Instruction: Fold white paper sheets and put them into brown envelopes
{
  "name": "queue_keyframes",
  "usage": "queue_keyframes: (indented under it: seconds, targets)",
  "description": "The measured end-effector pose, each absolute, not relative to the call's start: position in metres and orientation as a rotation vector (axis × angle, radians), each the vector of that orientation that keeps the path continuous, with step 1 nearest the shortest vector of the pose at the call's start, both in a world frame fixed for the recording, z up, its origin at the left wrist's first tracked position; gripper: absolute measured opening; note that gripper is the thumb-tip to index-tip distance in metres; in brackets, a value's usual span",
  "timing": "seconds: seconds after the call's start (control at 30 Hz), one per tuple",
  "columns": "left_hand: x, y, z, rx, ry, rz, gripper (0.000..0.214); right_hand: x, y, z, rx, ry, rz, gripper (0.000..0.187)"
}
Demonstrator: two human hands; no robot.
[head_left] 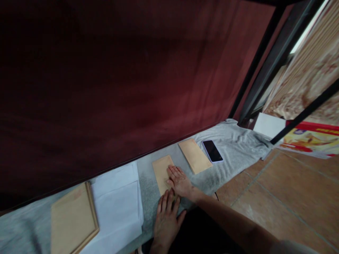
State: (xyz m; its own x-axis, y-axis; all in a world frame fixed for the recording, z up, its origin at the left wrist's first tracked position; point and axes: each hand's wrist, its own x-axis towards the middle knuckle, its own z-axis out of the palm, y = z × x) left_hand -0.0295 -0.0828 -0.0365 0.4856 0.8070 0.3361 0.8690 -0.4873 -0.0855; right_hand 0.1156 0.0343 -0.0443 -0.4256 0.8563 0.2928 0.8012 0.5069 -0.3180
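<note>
A tan paper envelope (160, 169) lies flat on the grey cloth (147, 176) in front of me. My right hand (179, 181) rests on its right side with the fingers stretched out. At its near end lies my left hand (167, 215), fingers spread and palm down, the fingertips touching the lower edge. A second tan envelope (195, 155) lies to the right, apart from both hands. Beside that one is a dark-screened phone (212, 151) with a pale edge.
White paper sheets (116, 204) lie left of my hands, with a stack of tan envelopes (72, 218) farther left. A dark red panel (132, 88) rises behind the cloth. Black metal bars (258, 60), a colourful box (312, 137) and floor tiles (280, 197) are at the right.
</note>
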Motion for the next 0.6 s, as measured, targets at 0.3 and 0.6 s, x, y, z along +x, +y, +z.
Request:
queue_keyframes:
  seconds: [0.3, 0.6]
  targets:
    - [-0.035, -0.078, -0.038, -2.528, -1.503, -0.392, 0.048, 0.160, -0.034, -0.041, -1.138, -2.457, 0.260, 0.051]
    - [-0.025, -0.024, -0.042, -2.584, -1.594, -0.421, 0.051, 0.176, -0.057, -0.043, -1.079, -2.464, 0.328, 0.051]
